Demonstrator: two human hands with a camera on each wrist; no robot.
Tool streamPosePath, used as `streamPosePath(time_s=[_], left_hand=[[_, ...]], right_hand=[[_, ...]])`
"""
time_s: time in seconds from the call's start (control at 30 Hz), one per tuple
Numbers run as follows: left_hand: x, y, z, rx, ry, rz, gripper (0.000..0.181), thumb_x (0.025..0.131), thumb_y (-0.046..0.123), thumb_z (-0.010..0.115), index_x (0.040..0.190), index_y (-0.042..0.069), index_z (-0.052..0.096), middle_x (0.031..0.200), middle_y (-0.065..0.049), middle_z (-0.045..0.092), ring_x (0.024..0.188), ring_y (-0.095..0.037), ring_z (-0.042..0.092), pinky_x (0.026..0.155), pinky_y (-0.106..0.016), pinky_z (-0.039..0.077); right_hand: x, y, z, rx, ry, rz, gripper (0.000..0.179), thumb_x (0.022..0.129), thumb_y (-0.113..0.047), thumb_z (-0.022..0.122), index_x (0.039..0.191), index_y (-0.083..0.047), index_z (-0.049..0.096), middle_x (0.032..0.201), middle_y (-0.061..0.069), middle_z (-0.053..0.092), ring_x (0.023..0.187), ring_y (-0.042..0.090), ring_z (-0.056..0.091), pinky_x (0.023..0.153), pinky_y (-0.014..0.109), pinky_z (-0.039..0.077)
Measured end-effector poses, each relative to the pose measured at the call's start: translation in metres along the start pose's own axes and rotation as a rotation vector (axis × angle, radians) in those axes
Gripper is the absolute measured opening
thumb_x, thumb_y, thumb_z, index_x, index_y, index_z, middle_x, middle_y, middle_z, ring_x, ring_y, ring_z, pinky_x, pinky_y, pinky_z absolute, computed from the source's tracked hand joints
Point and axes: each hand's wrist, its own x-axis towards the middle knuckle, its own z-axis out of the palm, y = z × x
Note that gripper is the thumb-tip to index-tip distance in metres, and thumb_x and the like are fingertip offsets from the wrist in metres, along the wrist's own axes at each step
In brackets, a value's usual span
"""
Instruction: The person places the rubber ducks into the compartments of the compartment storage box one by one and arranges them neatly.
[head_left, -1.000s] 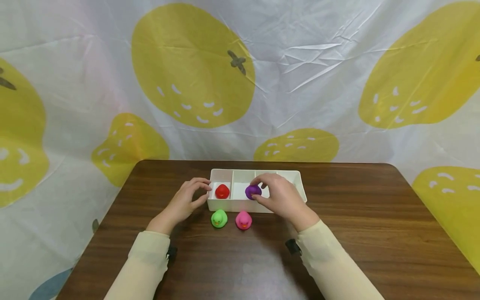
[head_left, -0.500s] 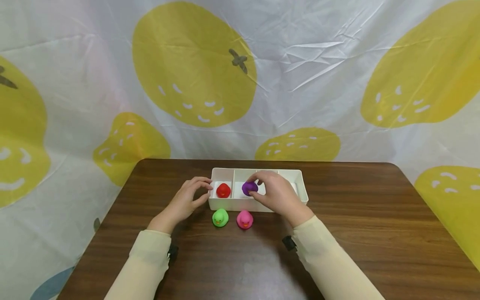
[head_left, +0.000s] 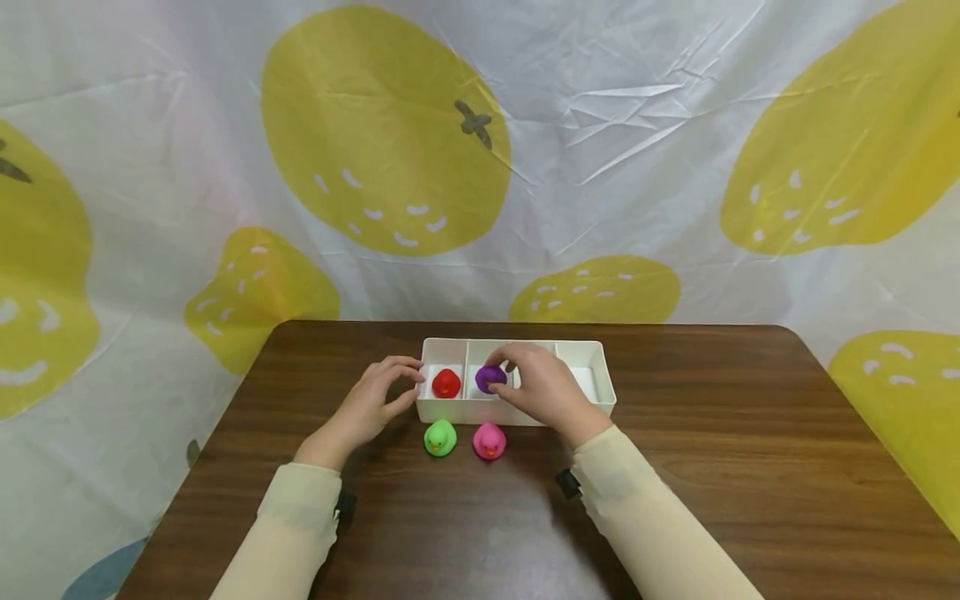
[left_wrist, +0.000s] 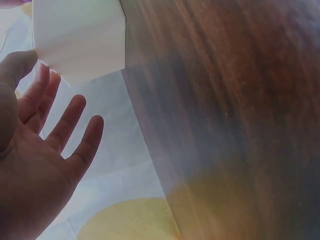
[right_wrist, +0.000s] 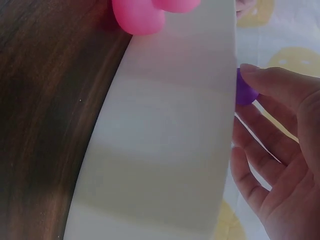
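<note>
Between thumb and fingertips, my right hand (head_left: 542, 383) pinches a small purple rubber duck (head_left: 491, 380) over the second compartment from the left of a white divided tray (head_left: 480, 412). In the right wrist view, the tray's front wall hides part of the purple duck (right_wrist: 245, 91). A red rubber duck (head_left: 446, 383) sits in the leftmost compartment. My left hand (head_left: 369, 404) has its fingers loosely bent, fingertips right at the tray's left end. In the left wrist view, the thumb and fingers of that hand (left_wrist: 50, 125) are spread by the tray's corner (left_wrist: 80, 45).
A green rubber duck (head_left: 440, 438) and a pink one (head_left: 490, 441) stand on the brown wooden table (head_left: 712, 467) just in front of the tray. Behind the table hangs a white cloth (head_left: 600, 200) printed with yellow fruit.
My right hand has moved left with the purple duck, further over the second compartment. The left hand stays at the tray's left end.
</note>
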Motion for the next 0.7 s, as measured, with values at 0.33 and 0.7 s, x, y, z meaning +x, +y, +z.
streamPosePath(time_s=[0.33, 0.7], left_hand=[[0.000, 0.001, 0.000, 0.008, 0.004, 0.006, 0.019, 0.096, 0.010, 0.070, 0.115, 0.007, 0.069, 0.141, -0.011, 0.060, 0.132, -0.038, 0.050, 0.113, -0.059, 0.041], [0.000, 0.001, -0.001, 0.012, -0.006, 0.003, 0.019, 0.097, 0.010, 0.070, 0.116, 0.008, 0.069, 0.141, -0.011, 0.060, 0.132, -0.037, 0.050, 0.113, -0.059, 0.040]], right_hand=[[0.009, 0.007, 0.007, -0.006, -0.024, 0.012, 0.021, 0.085, -0.018, 0.083, 0.104, -0.018, 0.075, 0.096, -0.004, 0.075, 0.094, 0.022, 0.069, 0.082, 0.037, 0.056], [0.020, 0.010, 0.014, -0.016, -0.094, 0.034, 0.022, 0.085, -0.014, 0.083, 0.105, -0.011, 0.075, 0.099, 0.003, 0.076, 0.097, 0.023, 0.072, 0.089, 0.040, 0.057]])
